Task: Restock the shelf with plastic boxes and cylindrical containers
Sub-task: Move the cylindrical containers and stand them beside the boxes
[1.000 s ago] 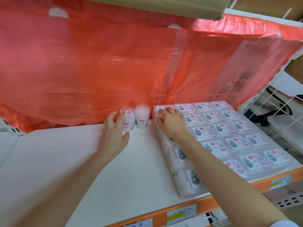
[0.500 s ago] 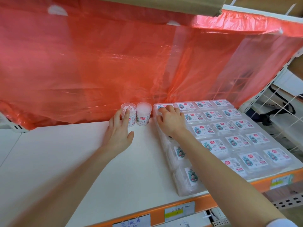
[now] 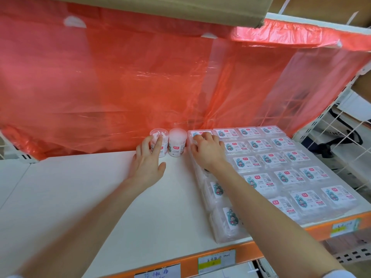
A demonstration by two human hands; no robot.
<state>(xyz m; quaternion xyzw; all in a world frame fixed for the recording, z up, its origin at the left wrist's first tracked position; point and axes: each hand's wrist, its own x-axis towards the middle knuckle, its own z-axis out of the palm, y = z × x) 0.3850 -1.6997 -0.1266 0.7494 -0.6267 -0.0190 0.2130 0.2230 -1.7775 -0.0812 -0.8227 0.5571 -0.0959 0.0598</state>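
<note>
Plastic boxes (image 3: 281, 177) are laid flat in close rows over the right part of the shelf (image 3: 90, 197), from its orange front lip, where price labels (image 3: 216, 261) are fixed, back to the rear. A second layer is seen beneath them at the near left edge of the block. The left part of the board is taken up only by the two forearms that are stretched across it.

Farther in, the right hand (image 3: 208, 149) is laid on the rearmost left box (image 3: 197, 133), fingers bent over its top and the thumb down against its side. Whether the box is clamped or merely steadied cannot be told.

Beside it, the left hand (image 3: 147, 163) is held with fingers straight and the thumb spread clear. Only its fingertips are set against the front of the left cylindrical container (image 3: 164, 146). A second ago this container was enclosed between thumb and fingers; that hold has been let go. The container is therefore judged to be placed, upright and touching the second cylindrical container (image 3: 177, 144), which is stood just beside the boxes.

Behind everything a red plastic sheet (image 3: 140, 87) is hung as a backdrop. Much of the restocking with cylinders is judged still to be done.
</note>
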